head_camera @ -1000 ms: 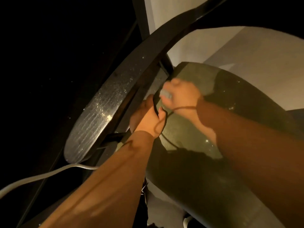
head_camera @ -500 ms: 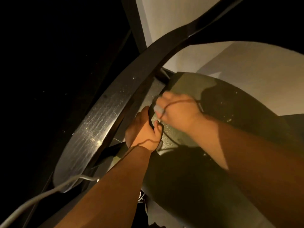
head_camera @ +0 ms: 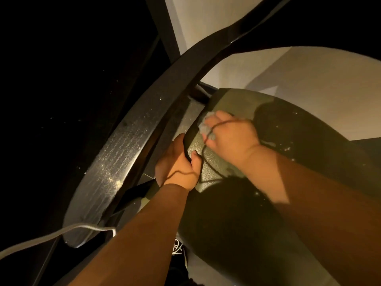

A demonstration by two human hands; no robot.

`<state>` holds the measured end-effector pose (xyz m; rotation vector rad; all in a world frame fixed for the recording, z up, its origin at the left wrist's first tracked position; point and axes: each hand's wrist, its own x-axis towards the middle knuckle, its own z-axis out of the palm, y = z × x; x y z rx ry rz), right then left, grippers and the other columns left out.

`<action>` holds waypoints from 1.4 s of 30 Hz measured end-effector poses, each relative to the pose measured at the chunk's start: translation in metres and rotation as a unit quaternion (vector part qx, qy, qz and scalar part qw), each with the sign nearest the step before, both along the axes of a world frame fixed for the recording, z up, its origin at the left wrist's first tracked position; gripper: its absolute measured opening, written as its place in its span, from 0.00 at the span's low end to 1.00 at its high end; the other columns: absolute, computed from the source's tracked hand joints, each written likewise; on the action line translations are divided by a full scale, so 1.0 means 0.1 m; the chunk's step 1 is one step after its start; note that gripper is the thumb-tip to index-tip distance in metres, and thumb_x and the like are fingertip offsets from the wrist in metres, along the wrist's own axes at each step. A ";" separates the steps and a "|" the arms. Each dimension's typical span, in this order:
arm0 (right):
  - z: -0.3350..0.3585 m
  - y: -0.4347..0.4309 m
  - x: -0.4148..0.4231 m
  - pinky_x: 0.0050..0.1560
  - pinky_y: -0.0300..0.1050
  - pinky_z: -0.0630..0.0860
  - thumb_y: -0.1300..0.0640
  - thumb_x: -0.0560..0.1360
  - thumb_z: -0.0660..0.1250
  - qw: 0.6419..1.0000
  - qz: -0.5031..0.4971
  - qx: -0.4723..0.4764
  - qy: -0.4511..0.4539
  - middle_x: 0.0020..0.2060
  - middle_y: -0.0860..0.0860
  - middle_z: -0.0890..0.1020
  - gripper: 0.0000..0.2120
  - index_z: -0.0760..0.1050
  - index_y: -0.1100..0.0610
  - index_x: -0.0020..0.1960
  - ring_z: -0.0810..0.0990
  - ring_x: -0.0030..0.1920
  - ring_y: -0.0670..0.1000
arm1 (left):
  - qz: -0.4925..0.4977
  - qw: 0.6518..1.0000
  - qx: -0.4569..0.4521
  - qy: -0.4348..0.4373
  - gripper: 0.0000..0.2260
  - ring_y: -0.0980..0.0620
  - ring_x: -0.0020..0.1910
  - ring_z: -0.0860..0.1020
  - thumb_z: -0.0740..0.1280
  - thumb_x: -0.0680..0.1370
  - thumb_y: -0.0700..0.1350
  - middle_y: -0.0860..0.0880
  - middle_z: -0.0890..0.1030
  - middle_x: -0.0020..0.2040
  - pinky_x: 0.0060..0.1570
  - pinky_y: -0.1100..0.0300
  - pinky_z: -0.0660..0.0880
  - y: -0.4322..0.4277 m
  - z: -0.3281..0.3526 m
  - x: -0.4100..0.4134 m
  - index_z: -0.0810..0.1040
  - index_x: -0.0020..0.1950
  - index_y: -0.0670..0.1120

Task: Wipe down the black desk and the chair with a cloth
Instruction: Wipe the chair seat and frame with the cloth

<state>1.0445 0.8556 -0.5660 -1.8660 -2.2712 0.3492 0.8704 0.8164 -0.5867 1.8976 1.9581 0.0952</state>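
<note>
The chair's dark green padded seat (head_camera: 237, 104) fills the middle and right of the view. Its curved black backrest (head_camera: 115, 153) arcs across the left, dusty and speckled. My left hand (head_camera: 177, 164) grips the seat's left edge, thumb on top and fingers underneath. My right hand (head_camera: 231, 133) holds a small grey cloth (head_camera: 206, 126) bunched under its fingers and presses it on the seat near that edge. The black desk (head_camera: 61, 79) is the dark area at the left, with little detail showing.
A white cable (head_camera: 51, 236) runs from the bottom left across the backrest's lower end. A thin dark cord (head_camera: 210, 166) loops over both hands and the seat. Pale wall and floor (head_camera: 309, 79) lie beyond the chair. A shoe (head_camera: 178, 249) shows below the seat.
My right hand with the cloth has slid along the seat's left edge, away from my left hand. The left hand keeps its grip on the seat edge.
</note>
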 end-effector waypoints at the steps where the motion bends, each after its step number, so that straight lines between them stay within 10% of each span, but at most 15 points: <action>1: -0.04 -0.05 0.04 0.35 0.41 0.76 0.47 0.74 0.67 1.000 0.018 -0.006 0.015 0.44 0.49 0.82 0.09 0.81 0.50 0.49 0.82 0.41 0.51 | 0.002 1.000 0.001 0.002 0.25 0.41 0.56 0.81 0.62 0.81 0.56 0.47 0.81 0.64 0.50 0.52 0.75 0.00 -0.01 0.00 0.67 0.77 0.54; 7: 0.00 0.50 0.88 0.46 0.55 0.77 0.49 0.84 0.56 0.975 -0.020 0.088 -0.201 0.55 0.61 0.77 0.18 0.74 0.61 0.64 0.78 0.46 0.61 | 0.004 1.000 0.011 -0.007 0.25 0.42 0.57 0.82 0.64 0.81 0.54 0.47 0.81 0.66 0.50 0.54 0.73 -0.03 -0.02 0.00 0.68 0.78 0.51; 10: 0.04 0.50 0.92 0.45 0.53 0.80 0.53 0.84 0.59 0.979 -0.143 0.031 -0.143 0.49 0.62 0.79 0.15 0.76 0.64 0.60 0.79 0.43 0.62 | 0.011 1.000 0.001 0.001 0.26 0.42 0.60 0.81 0.62 0.82 0.55 0.47 0.79 0.68 0.53 0.52 0.74 -0.02 -0.03 -0.01 0.66 0.80 0.52; 14: -0.10 0.04 0.32 0.38 0.41 0.73 0.60 0.77 0.67 0.994 -0.034 -0.048 0.092 0.41 0.58 0.76 0.07 0.77 0.65 0.48 0.74 0.37 0.55 | 0.003 1.000 0.015 -0.008 0.25 0.41 0.58 0.81 0.62 0.81 0.54 0.45 0.81 0.66 0.50 0.53 0.72 -0.03 -0.02 0.01 0.68 0.78 0.51; 19: -0.09 -0.04 0.56 0.49 0.50 0.76 0.49 0.82 0.57 1.000 0.010 -0.005 0.015 0.53 0.56 0.75 0.19 0.73 0.63 0.62 0.77 0.51 0.61 | 0.013 1.000 0.023 -0.014 0.24 0.40 0.55 0.81 0.64 0.81 0.53 0.45 0.82 0.63 0.47 0.55 0.69 -0.04 -0.02 -0.01 0.69 0.77 0.51; 23: 0.04 0.18 0.96 0.52 0.55 0.79 0.46 0.83 0.58 0.985 -0.142 0.013 -0.097 0.53 0.61 0.80 0.18 0.76 0.58 0.61 0.81 0.48 0.63 | 0.005 1.000 0.024 -0.001 0.24 0.43 0.58 0.81 0.62 0.82 0.55 0.48 0.80 0.66 0.50 0.54 0.72 -0.04 -0.04 -0.01 0.67 0.78 0.52; 26: 0.01 -0.01 0.57 0.43 0.47 0.73 0.53 0.82 0.61 0.972 -0.212 -0.095 -0.040 0.46 0.54 0.75 0.07 0.74 0.56 0.54 0.77 0.43 0.51 | 0.000 0.999 0.035 -0.008 0.24 0.42 0.57 0.81 0.63 0.82 0.54 0.46 0.81 0.66 0.48 0.55 0.68 -0.06 -0.03 0.00 0.69 0.77 0.50; 30: -0.23 -0.52 0.08 0.30 0.40 0.71 0.53 0.74 0.65 0.992 -0.031 -0.102 -0.067 0.43 0.55 0.78 0.08 0.78 0.58 0.45 0.79 0.31 0.55 | -0.013 0.999 0.040 -0.009 0.24 0.40 0.56 0.81 0.63 0.81 0.54 0.44 0.81 0.65 0.47 0.56 0.67 -0.06 -0.05 -0.02 0.70 0.77 0.49; 32: -0.29 -0.53 0.23 0.34 0.44 0.73 0.55 0.77 0.63 0.994 -0.054 -0.006 0.096 0.46 0.62 0.76 0.13 0.75 0.67 0.48 0.79 0.34 0.56 | -0.015 0.999 0.038 -0.005 0.26 0.40 0.56 0.81 0.60 0.80 0.56 0.45 0.81 0.65 0.47 0.54 0.69 -0.06 -0.07 -0.02 0.70 0.76 0.49; 36: -0.12 -0.29 0.83 0.40 0.53 0.79 0.49 0.82 0.60 0.992 -0.105 0.023 -0.066 0.49 0.60 0.77 0.12 0.76 0.55 0.59 0.79 0.38 0.61 | -0.027 0.999 0.044 -0.008 0.27 0.40 0.57 0.81 0.58 0.79 0.57 0.45 0.80 0.66 0.47 0.54 0.71 -0.07 -0.09 -0.04 0.69 0.77 0.47; 42: -0.04 -0.47 0.59 0.45 0.54 0.79 0.52 0.80 0.62 0.966 -0.258 -0.028 0.010 0.49 0.58 0.79 0.08 0.76 0.54 0.56 0.81 0.46 0.61 | -0.045 0.998 0.045 -0.016 0.26 0.41 0.63 0.79 0.60 0.82 0.54 0.44 0.77 0.71 0.54 0.50 0.75 -0.09 -0.06 -0.04 0.67 0.78 0.46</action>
